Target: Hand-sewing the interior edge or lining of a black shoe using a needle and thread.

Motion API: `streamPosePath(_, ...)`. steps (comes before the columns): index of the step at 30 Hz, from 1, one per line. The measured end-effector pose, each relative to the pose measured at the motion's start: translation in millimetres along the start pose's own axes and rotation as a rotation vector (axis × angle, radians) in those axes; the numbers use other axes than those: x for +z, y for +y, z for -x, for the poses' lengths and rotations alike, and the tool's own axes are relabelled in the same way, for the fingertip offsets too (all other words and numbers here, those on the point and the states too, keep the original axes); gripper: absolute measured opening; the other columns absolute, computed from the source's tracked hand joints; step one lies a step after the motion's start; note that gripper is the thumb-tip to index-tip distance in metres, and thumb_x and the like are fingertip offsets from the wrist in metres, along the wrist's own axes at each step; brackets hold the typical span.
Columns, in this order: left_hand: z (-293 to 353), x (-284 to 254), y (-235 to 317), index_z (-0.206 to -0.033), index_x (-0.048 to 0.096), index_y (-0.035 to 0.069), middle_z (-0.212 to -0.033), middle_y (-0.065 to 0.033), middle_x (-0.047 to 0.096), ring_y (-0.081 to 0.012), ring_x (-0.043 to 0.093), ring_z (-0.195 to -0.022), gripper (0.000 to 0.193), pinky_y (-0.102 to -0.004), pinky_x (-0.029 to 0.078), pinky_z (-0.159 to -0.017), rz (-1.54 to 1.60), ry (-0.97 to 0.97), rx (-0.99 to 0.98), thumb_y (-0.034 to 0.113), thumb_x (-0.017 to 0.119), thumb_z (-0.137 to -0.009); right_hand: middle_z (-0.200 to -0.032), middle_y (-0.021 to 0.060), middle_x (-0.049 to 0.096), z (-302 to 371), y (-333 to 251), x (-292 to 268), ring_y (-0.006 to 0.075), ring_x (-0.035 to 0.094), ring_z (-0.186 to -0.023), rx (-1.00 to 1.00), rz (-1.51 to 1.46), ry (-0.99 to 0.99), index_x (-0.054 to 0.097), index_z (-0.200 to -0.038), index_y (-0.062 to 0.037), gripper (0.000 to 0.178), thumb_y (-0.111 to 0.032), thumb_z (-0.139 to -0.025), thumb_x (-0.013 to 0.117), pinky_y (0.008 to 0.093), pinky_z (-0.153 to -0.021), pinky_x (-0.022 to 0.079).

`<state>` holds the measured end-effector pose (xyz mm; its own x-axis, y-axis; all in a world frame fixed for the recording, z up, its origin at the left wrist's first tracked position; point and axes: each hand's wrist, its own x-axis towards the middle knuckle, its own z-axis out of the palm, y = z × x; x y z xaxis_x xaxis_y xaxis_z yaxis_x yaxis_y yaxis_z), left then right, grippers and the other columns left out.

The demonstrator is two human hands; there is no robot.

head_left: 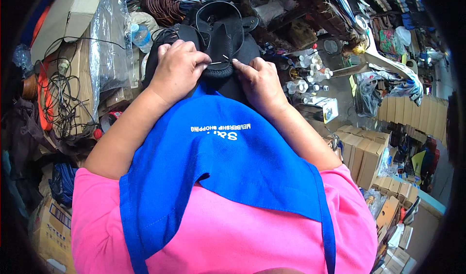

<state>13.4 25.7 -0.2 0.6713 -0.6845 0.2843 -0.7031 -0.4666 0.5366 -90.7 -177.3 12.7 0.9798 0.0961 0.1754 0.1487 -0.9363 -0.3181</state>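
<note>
A black shoe [224, 41] with an open top and a strap lies on my lap, its stitched toe toward me. My left hand [178, 69] is closed at the toe's left side, its thumb and forefinger pinching a thin metal needle [217, 62] that lies across the toe. On the other side my right hand [262, 79] is closed at the toe's edge, thumb and forefinger against the shoe and the other fingers curled. Whether a thread runs between those fingertips is too small to tell. A blue apron [218, 162] covers my front below the shoe.
Coiled brown cord [167, 7] lies beyond the shoe. At left are a plastic bottle [141, 37], tangled black wire [63, 94] and a cardboard box [53, 230]. Several small bottles [310, 72] stand at right, near a white-and-yellow box [323, 109] and stacked cartons [361, 152].
</note>
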Motion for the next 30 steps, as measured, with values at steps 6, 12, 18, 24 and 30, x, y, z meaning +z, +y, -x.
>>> streamPosePath(6,-5.7,10.0,1.1,-0.087,0.071,0.016,-0.077,-0.0017,0.053,-0.0207,0.053,-0.086,0.012,-0.0370,0.034,-0.079,-0.071,0.098,0.057,0.015,0.067,-0.075,-0.079,0.0091,0.057,-5.5,29.2,-9.7,0.0258,0.058,-0.076,0.146,-0.367,-0.147,0.070,-0.107,-0.0203,0.031,-0.008,-0.079,0.065,0.0371,-0.071,0.046)
streamPosePath(12,-13.6,14.0,-4.8,-0.092,0.072,0.021,-0.076,-0.0010,0.049,-0.0201,0.051,-0.084,0.023,-0.0364,0.035,-0.079,0.099,0.020,0.075,0.008,0.067,-0.074,-0.081,0.0018,0.050,-33.2,54.9,-21.6,0.0128,0.052,-0.081,0.140,-0.518,-0.374,0.070,-0.109,-0.0160,0.039,0.003,-0.079,0.055,0.0251,-0.074,0.044)
streamPosePath(18,-16.3,17.2,-6.1,-0.092,0.072,0.023,-0.076,-0.0008,0.048,-0.0203,0.050,-0.083,0.025,-0.0368,0.034,-0.079,0.057,-0.017,0.061,0.007,0.067,-0.073,-0.083,-0.0008,0.046,-43.4,60.1,-22.7,0.0090,0.049,-0.077,0.129,-0.543,-0.461,0.070,-0.104,-0.0154,0.036,0.004,-0.080,0.052,0.0233,-0.062,0.045)
streamPosePath(24,-16.8,16.9,-6.3,-0.091,0.073,0.025,-0.076,-0.0003,0.048,-0.0200,0.050,-0.083,0.025,-0.0357,0.032,-0.078,0.049,-0.029,0.053,0.008,0.067,-0.074,-0.084,-0.0014,0.046,-46.1,60.4,-23.9,0.0084,0.050,-0.077,0.127,-0.582,-0.481,0.071,-0.104,-0.0152,0.036,0.003,-0.079,0.052,0.0218,-0.060,0.044)
streamPosePath(30,-17.4,18.1,-5.0,-0.091,0.073,0.024,-0.075,0.0000,0.049,-0.0196,0.050,-0.082,0.023,-0.0354,0.031,-0.079,0.036,-0.042,0.053,0.010,0.067,-0.074,-0.083,-0.0020,0.046,-45.5,63.9,-22.3,0.0080,0.049,-0.076,0.127,-0.601,-0.491,0.071,-0.104,-0.0151,0.035,0.002,-0.080,0.053,0.0209,-0.059,0.044)
